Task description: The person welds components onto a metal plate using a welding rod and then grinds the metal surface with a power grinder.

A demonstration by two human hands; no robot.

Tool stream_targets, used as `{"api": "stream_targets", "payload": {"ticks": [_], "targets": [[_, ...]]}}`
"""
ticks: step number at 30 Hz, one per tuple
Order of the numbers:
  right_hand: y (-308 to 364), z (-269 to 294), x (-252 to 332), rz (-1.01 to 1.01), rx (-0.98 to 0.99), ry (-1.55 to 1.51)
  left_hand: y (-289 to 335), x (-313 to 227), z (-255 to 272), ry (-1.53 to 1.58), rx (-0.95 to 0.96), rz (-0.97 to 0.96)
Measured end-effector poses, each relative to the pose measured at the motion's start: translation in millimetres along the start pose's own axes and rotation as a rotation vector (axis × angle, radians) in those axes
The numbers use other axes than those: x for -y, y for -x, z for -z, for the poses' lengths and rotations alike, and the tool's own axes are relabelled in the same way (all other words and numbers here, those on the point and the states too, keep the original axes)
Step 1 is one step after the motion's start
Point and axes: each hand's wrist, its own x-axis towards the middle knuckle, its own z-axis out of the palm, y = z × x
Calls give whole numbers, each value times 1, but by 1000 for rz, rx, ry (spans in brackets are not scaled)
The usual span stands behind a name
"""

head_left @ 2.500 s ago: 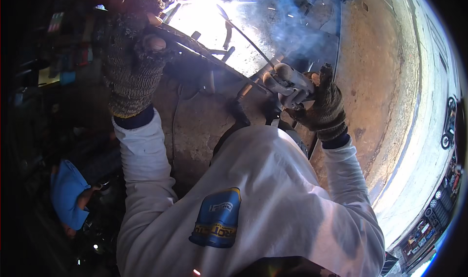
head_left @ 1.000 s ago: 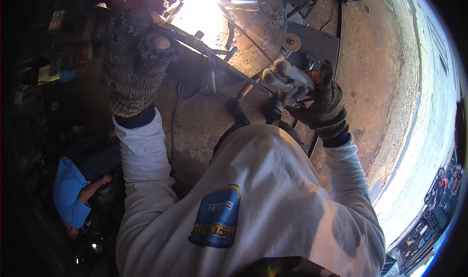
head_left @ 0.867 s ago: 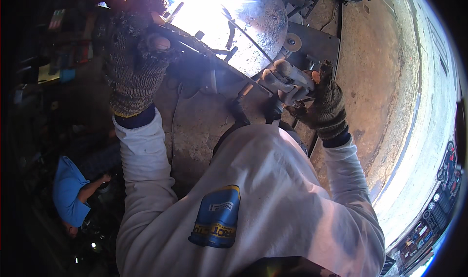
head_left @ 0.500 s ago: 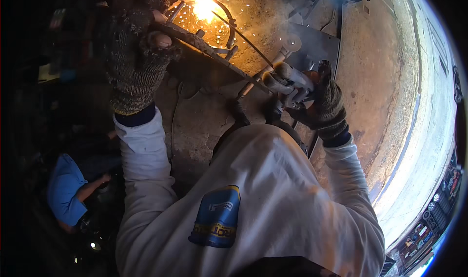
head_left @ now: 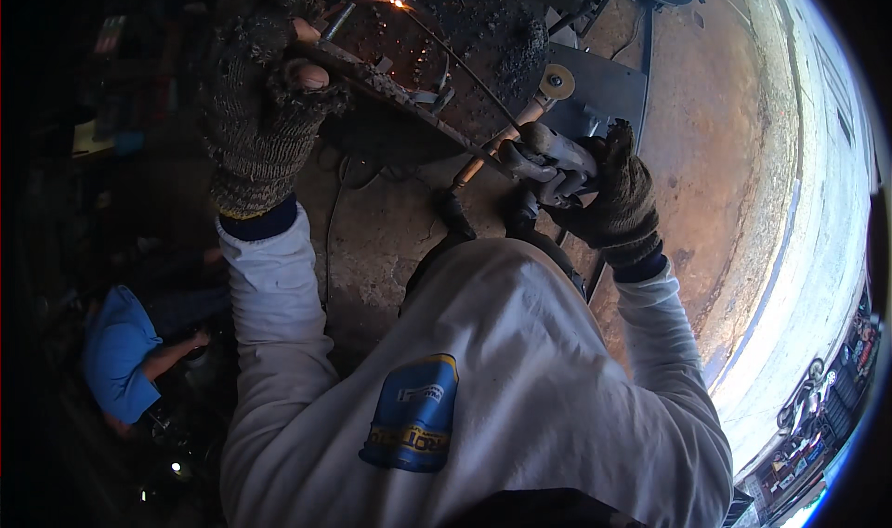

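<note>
One electrode holder (head_left: 557,159) is clenched in the right hand (head_left: 615,194), its welding rod (head_left: 488,92) slanting toward a glowing spot (head_left: 398,3) between the hands; the left hand (head_left: 265,82) grasps a metal bar (head_left: 384,86).

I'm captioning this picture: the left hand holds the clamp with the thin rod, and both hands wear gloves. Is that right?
Not quite: the head view shows the right hand holding the clamp with the thin rod. Both wear gloves.

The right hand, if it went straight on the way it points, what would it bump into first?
Probably the dark flat plate just ahead of the right hand, though it may lie lower, so the hand could pass over it.
</note>
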Motion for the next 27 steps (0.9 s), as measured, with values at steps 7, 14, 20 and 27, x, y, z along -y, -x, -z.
{"api": "stream_targets", "payload": {"ticks": [7,14,20,27], "targets": [[-10,8,4,-26,76,-37,-9,5,-3,-5,-55,-74],[-4,-2,-3,-2,-22,24,0,2,1,-102,31,42],[-2,-5,-7,55,-19,54,3,0,6,-325,31,-26],[-2,-5,-4,68,-68,34,6,0,4,-238,20,72]]}}
